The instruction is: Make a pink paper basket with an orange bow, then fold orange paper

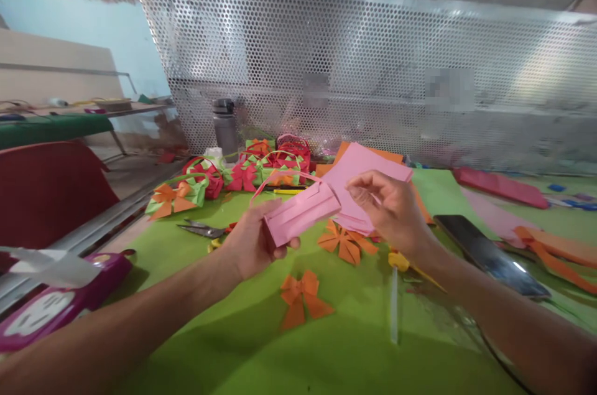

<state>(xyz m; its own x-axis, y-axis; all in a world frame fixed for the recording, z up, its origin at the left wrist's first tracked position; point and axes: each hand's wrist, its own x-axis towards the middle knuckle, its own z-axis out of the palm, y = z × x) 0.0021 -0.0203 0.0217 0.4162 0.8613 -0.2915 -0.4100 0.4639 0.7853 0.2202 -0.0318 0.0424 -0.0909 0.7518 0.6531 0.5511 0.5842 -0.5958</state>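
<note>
My left hand (252, 239) is closed around a folded pink paper basket (303, 211) with a thin pink handle arching over it, held above the green table cover (233, 333). My right hand (389, 205) hovers just right of the basket's end, fingers curled in a loose pinch; whether it grips anything is unclear. Two orange paper bows (347, 241) lie below the hands, one further toward me (303, 298).
Pink paper sheets (361, 165) lie behind my right hand. Several finished red, green and orange baskets (252, 171) stand at the back with a grey bottle (225, 126). Scissors (203, 230) lie left, a phone (489, 255) right, a purple case (56, 305) near left, a perforated metal screen (373, 71) behind.
</note>
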